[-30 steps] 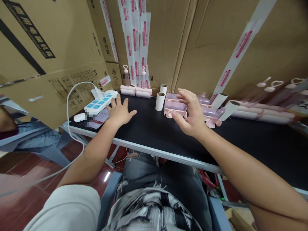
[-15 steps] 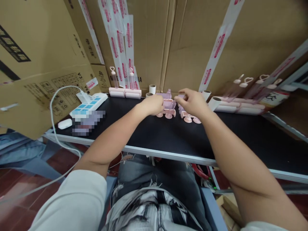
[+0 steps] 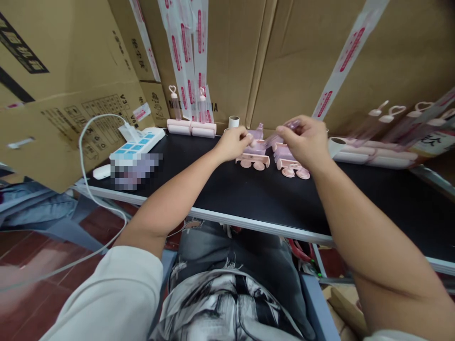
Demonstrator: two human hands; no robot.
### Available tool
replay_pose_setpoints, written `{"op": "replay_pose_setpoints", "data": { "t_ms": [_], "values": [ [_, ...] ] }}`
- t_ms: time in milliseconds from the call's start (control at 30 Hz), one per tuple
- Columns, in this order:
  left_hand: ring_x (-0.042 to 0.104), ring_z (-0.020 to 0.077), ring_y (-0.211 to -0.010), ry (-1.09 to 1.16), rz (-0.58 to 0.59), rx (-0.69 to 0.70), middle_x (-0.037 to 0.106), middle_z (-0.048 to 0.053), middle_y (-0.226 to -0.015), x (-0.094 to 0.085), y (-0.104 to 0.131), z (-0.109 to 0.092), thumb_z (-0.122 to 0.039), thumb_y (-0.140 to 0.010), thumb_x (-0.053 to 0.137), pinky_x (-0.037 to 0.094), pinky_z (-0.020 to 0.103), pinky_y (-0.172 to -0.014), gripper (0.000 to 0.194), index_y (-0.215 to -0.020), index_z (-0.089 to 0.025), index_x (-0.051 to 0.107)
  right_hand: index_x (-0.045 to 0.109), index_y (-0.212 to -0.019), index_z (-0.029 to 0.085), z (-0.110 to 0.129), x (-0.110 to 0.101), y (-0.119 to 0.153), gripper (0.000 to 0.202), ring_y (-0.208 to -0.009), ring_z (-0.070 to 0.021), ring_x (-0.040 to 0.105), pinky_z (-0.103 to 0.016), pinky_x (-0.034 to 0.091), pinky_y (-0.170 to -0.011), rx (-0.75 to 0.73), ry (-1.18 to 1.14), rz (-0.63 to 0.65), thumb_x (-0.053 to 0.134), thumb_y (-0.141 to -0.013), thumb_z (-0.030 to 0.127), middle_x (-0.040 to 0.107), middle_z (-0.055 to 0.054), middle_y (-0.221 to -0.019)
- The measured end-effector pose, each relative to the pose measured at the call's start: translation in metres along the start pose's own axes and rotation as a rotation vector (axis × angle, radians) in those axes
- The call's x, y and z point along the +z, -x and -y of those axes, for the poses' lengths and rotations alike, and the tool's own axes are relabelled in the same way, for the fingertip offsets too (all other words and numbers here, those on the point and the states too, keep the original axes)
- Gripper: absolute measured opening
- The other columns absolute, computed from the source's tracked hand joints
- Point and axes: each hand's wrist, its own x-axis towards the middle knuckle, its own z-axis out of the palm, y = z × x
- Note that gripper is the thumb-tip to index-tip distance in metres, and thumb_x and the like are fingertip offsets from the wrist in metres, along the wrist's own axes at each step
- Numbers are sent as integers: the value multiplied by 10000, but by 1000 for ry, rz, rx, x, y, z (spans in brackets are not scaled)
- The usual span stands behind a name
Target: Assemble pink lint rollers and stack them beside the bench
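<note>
Two pink toy-like pieces with round discs stand on the black table (image 3: 220, 189): the left pink piece (image 3: 253, 160) and the right pink piece (image 3: 288, 166). My left hand (image 3: 232, 143) is closed at the upper left of the left piece, its fingertips on something small and pale that I cannot make out. A clear purplish tube (image 3: 274, 139) is pinched in my right hand (image 3: 308, 137), above and between the two pieces. Behind them is a translucent purple part (image 3: 256, 132).
Pink rollers (image 3: 192, 128) with upright heart-topped tubes (image 3: 202, 105) stand at the back left, more rollers (image 3: 377, 155) at the right. A white cardboard tube (image 3: 233, 121) is behind my left hand. A power strip (image 3: 137, 149) with a white cable lies left.
My right hand has lifted and now holds a clear tube. My left hand has drawn back slightly from the left pink piece, uncovering more of it. The view has shifted a little.
</note>
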Motion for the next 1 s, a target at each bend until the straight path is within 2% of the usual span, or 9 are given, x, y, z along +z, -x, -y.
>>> {"op": "replay_pose_setpoints", "data": {
  "t_ms": [100,200,300,433,533,667,767,833,1000],
  "values": [
    [656,87,-582,420,-8,-102,720,8,-826,-6,-1,-6,-259,-1098,600,449,203,-532,208,-905,-183,585,691,-961,245,2,-2,2,347,-613,-202,632,-375,520,-584,-27,-191,-100,751,-920,584,691,-28,-751],
    [633,54,-536,628,-23,-111,722,-15,-863,-8,0,-13,-289,-1103,628,419,170,-479,159,-991,-187,582,673,-1051,255,3,1,6,442,-579,-197,636,-369,519,-547,-86,-266,-126,699,-955,686,669,-14,-739],
    [635,47,-516,718,4,-108,721,-34,-838,-9,3,-16,-275,-1087,663,423,157,-461,109,-1063,-188,602,657,-1081,262,4,5,8,489,-578,-185,649,-345,513,-531,-174,-305,-122,677,-967,737,659,-3,-746],
    [654,48,-523,793,58,-89,731,-30,-837,-10,5,-16,-255,-1073,681,442,158,-454,100,-1063,-169,633,631,-1002,272,6,8,7,502,-521,-145,616,-301,495,-489,-210,-400,-146,751,-920,753,644,26,-714],
    [660,49,-525,814,90,-77,727,-37,-822,-14,6,-15,-355,-1040,749,449,156,-460,215,-1083,-171,647,633,-999,279,9,8,8,498,-520,-141,617,-298,506,-490,-208,-426,-159,778,-905,746,651,33,-717],
    [629,53,-471,801,226,-51,729,-30,-786,-17,8,-15,-511,-984,801,435,170,-437,395,-1095,-163,650,630,-993,291,9,9,10,508,-539,-154,647,-321,543,-527,-189,-434,-157,804,-875,754,667,29,-732],
    [611,59,-439,794,301,-11,723,-24,-742,-18,8,-14,-615,-937,814,415,182,-411,502,-1019,-156,630,635,-977,295,6,8,11,529,-535,-175,659,-340,550,-535,-167,-443,-88,815,-840,773,650,26,-688],
    [619,67,-442,812,325,15,721,-26,-735,-18,8,-13,-662,-893,835,422,189,-409,562,-1005,-155,619,668,-1013,295,5,8,11,534,-538,-195,665,-361,556,-535,-125,-453,8,740,-873,805,658,10,-679],
    [612,62,-438,821,369,15,725,-27,-749,-19,8,-12,-689,-896,819,391,185,-397,585,-1037,-165,601,754,-1121,285,9,6,13,540,-580,-240,700,-434,602,-570,-9,-521,172,616,-925,769,741,-45,-769]
  ]
}}
